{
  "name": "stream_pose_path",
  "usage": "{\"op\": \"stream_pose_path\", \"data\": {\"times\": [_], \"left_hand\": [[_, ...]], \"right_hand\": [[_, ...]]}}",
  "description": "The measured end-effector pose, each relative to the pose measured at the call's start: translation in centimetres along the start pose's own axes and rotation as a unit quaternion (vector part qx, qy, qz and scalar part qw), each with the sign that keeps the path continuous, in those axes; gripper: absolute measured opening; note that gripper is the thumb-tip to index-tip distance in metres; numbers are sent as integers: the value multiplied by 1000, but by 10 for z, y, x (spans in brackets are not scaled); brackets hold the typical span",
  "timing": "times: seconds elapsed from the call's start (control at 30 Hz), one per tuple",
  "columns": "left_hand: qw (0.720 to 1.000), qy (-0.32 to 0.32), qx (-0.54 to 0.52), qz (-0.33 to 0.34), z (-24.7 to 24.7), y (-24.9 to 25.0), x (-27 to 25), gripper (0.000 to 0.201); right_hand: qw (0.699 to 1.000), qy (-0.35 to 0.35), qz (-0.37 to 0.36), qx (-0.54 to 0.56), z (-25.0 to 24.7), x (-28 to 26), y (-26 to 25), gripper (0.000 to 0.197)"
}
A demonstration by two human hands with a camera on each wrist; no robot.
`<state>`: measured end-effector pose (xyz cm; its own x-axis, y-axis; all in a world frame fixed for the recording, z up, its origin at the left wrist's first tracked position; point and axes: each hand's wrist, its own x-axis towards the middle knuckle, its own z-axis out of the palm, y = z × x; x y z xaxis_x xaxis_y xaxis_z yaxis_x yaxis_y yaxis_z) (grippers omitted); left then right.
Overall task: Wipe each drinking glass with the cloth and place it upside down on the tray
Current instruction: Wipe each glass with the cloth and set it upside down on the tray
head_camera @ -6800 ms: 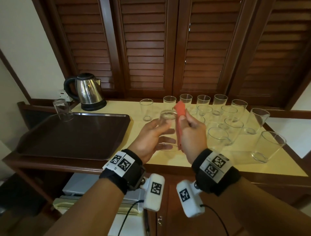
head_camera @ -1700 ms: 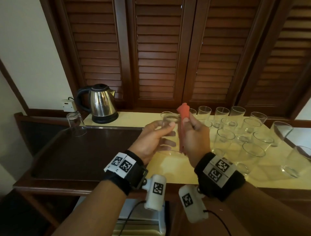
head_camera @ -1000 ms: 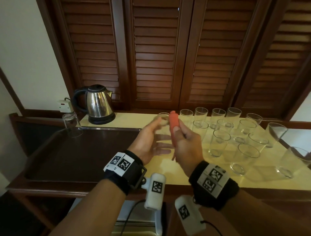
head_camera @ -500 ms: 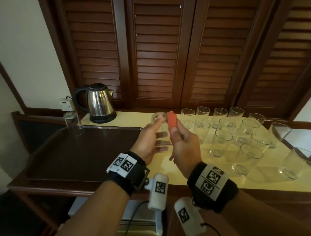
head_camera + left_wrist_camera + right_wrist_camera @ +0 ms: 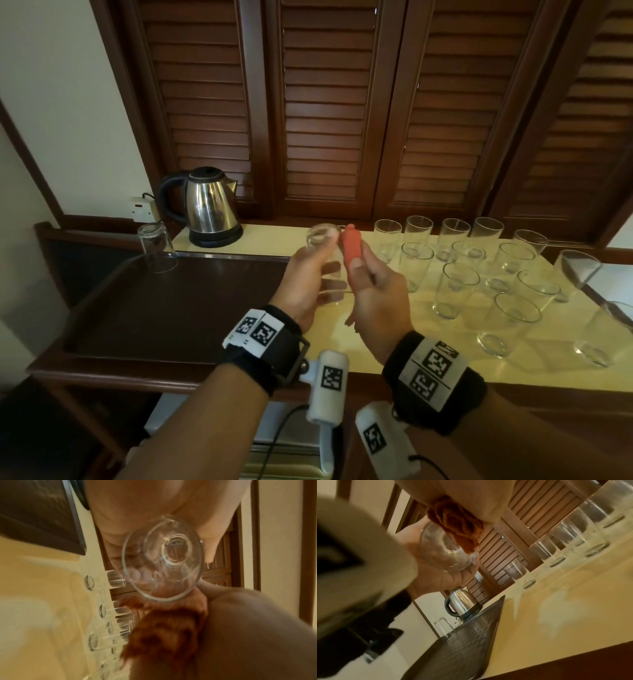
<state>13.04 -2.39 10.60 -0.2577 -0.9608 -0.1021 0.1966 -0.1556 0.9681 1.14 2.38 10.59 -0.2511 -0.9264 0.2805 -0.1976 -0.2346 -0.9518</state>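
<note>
Holding the glass (image 5: pixel 323 262) in your left hand (image 5: pixel 305 291), you have it raised just right of the tray (image 5: pixel 164 308), fingers curled round its wall and thumb near the base, which points up and away. Your right hand (image 5: pixel 375 301) pinches the orange cloth (image 5: pixel 352 247) against the glass's right side. One glass already upside down (image 5: pixel 156 248) stands at the tray's far left corner; the unwiped glasses (image 5: pixel 455 291) stand well right of the tray, the kettle (image 5: pixel 210 205) behind it.

Left wrist view: you look into the open mouth of the glass (image 5: pixel 163 558). Fingertips show through the wall, wrapped round it. The cloth (image 5: pixel 164 631) bunches just below the rim, touching it.

Right wrist view: the cloth (image 5: pixel 455 532) hangs from your closed fingers across the rim, and the left palm cups the glass (image 5: pixel 448 550) from underneath; the tray (image 5: pixel 462 642) lies below it.

Handling judgement: thin and light, rigid, breakable, and probably slick once polished. Grip the mid-wall, not the rim; squeeze gently. The cloth is soft and gives traction. Set the rim down flat on the tray, beside the inverted glass, not against it.
</note>
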Motion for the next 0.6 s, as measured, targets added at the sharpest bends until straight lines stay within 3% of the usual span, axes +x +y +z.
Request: {"op": "stream_pose_path", "data": {"times": [0.1,0.2,0.27,0.37,0.47,0.53,0.6], "left_hand": [[998,-61,4,-35,-2,3,-6,54],[999,-14,-22,44,-3,-1,-3,49],[999,-9,-21,30,-4,2,-3,48],[997,-71,-8,-16,-4,2,-7,46],[999,-29,-15,43,-1,-1,-4,50],[999,-18,-29,22,-1,0,-4,48],[998,-54,-28,-14,-1,1,-7,39]], "right_hand": [[998,32,50,25,-7,9,0,38],[999,13,24,21,-7,2,-5,38],[1000,-16,-3,6,-2,-8,-6,40],[999,28,30,11,-9,9,-3,39],[1000,13,18,4,-9,3,-8,39],[1000,-18,-3,4,-6,-8,-9,40],[1000,10,18,12,-10,2,-5,39]]}}
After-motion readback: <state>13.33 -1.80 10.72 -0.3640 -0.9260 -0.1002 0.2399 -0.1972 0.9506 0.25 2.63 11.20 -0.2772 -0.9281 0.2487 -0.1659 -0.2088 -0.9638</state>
